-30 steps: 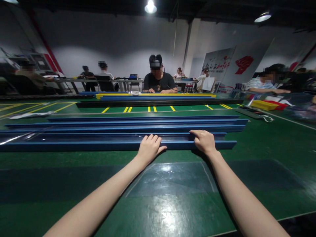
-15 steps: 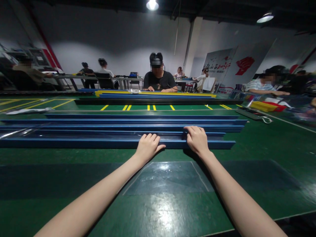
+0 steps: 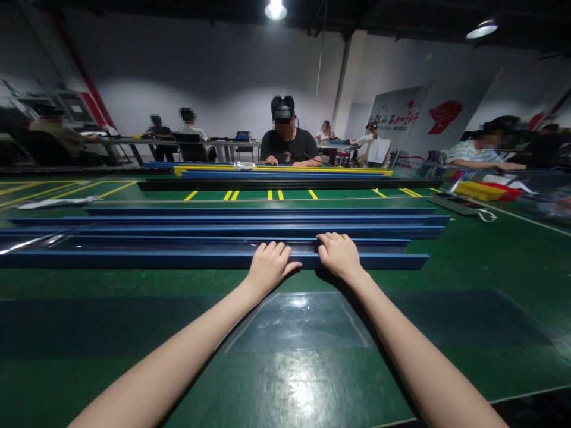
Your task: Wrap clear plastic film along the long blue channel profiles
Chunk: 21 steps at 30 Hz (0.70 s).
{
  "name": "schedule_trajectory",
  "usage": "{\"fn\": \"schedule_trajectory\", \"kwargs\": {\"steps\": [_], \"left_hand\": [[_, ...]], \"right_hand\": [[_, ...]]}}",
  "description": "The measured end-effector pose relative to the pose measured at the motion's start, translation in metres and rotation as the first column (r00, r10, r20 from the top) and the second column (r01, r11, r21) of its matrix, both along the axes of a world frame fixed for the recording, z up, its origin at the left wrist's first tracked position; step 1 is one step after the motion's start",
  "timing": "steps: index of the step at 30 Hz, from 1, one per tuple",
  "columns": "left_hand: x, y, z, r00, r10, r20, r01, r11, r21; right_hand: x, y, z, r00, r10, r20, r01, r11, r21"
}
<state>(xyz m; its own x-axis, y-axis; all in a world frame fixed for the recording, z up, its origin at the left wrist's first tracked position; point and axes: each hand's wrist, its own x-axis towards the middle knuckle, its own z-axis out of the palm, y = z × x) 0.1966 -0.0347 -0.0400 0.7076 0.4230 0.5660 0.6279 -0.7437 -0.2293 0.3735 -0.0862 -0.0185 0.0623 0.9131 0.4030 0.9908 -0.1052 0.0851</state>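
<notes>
Nearby, clear sheet (image 3: 303, 327) before blue channel (image 3: 214, 261), black strip (image 3: 289, 184) beyond

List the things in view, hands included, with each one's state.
Left hand: fingers over near blue rail's edge, thumb out
Right hand: fingers on same rail
Near blue rail: lying across table, channel up
Clear film: flat on green table
Ceiling lamps: lit

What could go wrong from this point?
The left hand and right hand rest on the near blue rail; uneven pressure might tip it. Another blue rail lies close behind, so a forward push could knock them together. A clear sheet lies nearer the person; a sliding arm might shift it.
</notes>
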Motion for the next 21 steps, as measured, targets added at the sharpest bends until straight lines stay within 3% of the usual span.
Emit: {"fn": "schedule_trajectory", "kwargs": {"steps": [9, 17, 21], "left_hand": [[-0.001, 0.001, -0.001, 1.000, -0.027, 0.001, 0.027, 0.999, -0.016], [0.000, 0.000, 0.002, 0.988, -0.155, -0.020, 0.156, 0.988, 0.023], [0.000, -0.001, 0.003, 0.993, -0.118, -0.009, 0.118, 0.992, 0.038]], "right_hand": [[0.002, 0.002, -0.004, 1.000, -0.002, 0.017, 0.001, 0.998, 0.057], [0.017, -0.002, -0.007, 0.998, -0.063, 0.015, 0.062, 0.995, 0.079], [0.026, -0.003, -0.009, 0.996, -0.086, 0.012, 0.084, 0.992, 0.092]]}}
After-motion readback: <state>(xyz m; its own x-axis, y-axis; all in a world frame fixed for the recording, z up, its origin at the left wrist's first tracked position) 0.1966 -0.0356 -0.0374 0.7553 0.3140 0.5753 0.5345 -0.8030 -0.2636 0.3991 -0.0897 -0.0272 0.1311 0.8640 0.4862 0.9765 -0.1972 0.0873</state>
